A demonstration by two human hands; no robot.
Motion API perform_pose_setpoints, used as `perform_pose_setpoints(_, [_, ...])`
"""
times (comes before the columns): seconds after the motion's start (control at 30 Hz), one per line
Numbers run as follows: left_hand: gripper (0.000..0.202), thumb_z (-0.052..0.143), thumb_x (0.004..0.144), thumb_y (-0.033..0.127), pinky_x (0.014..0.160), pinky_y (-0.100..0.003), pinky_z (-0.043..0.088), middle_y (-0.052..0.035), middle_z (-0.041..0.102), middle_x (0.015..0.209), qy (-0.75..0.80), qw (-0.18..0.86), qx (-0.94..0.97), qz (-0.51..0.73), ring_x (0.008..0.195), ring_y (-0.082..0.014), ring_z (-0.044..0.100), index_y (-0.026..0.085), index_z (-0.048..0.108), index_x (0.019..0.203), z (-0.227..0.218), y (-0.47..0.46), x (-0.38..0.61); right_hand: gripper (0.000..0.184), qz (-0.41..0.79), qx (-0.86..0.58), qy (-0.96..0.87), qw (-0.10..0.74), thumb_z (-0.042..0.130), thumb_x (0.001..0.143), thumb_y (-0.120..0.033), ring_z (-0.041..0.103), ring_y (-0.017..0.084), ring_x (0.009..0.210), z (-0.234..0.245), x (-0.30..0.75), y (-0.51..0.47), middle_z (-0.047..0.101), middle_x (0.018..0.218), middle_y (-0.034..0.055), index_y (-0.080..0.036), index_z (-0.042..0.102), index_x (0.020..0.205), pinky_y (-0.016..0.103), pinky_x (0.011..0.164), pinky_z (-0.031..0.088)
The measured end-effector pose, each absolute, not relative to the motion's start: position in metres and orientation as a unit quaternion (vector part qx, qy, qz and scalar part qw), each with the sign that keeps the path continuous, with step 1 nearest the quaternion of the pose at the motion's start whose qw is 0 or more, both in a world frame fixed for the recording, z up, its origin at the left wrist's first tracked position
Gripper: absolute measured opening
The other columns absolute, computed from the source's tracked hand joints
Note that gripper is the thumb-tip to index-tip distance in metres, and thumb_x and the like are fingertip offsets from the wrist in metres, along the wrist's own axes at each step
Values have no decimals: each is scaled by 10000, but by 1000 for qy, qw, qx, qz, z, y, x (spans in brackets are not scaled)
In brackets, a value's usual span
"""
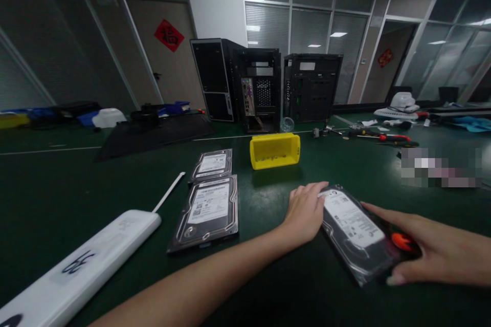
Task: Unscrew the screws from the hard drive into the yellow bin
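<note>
A hard drive (355,227) with a white label lies tilted on the green table in front of me. My left hand (307,212) rests at its upper left, with fingers closed against that edge. On the opposite side, my right hand (433,245) has thumb and forefinger spread wide by the drive's right edge. Between them shows an orange-and-black object (402,241), partly hidden, possibly a tool handle. Left of my left hand lie two more hard drives, a nearer one (210,209) and a farther one (212,163), label side up.
A yellow bin (275,163) with small metal pieces stands beyond my hands. Several black computer cases (312,86) stand behind it. A white power strip (82,265) lies at left front. Pliers and other hand tools (383,137) are at the right, and a dark mat (153,132) at back left.
</note>
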State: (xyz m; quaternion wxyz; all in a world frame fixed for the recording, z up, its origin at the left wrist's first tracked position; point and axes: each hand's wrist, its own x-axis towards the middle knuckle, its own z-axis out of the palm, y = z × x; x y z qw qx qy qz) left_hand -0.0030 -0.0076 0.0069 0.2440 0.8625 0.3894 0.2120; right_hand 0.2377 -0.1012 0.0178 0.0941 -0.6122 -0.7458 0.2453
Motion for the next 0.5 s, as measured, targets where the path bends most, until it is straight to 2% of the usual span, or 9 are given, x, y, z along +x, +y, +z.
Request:
perform_pose_setpoints(0.1, [449,298,907,359,1046,-373,284,-54,454,1343,391,275,856,195,1231,-202,391,198,398,1314,11,-8,-9,978,273,-603,-744,87,650,647,-544,381,290,1272,16,228,-105,330,1447,62,-247,164,1443,387,1055,315])
perform_pose_setpoints(0.2, [600,390,853,517,1059,-412,272,-80,381,1398,372,298,863,166,1272,-240,341,199,331,1358,16,-12,-19,1022,265,-610,-739,105,655,617,-574,400,299,1255,16,216,-102,358,1428,97,-203,181,1442,393,1041,329])
perform_pose_setpoints(0.3, [807,489,747,639,1079,-462,224,-105,278,1450,376,311,860,152,1331,-283,230,205,270,1391,21,-19,-33,1052,255,-605,-746,109,646,591,-618,462,298,1197,18,200,-101,415,1387,117,-184,199,1439,395,993,380])
perform_pose_setpoints(0.4, [1006,590,628,681,1081,-532,163,-100,25,1513,412,320,844,122,1369,-345,39,234,175,1427,28,-33,-49,1087,228,-615,-747,106,626,568,-664,538,305,1090,22,178,-102,506,1295,146,-153,214,1435,417,917,432])
perform_pose_setpoints(0.5, [1172,666,552,659,1087,-536,140,-77,-190,1494,419,333,840,93,1363,-367,-50,244,31,1446,36,-51,-67,1041,218,-611,-753,112,616,573,-667,587,293,990,27,156,-99,569,1209,144,-156,275,1412,411,834,472])
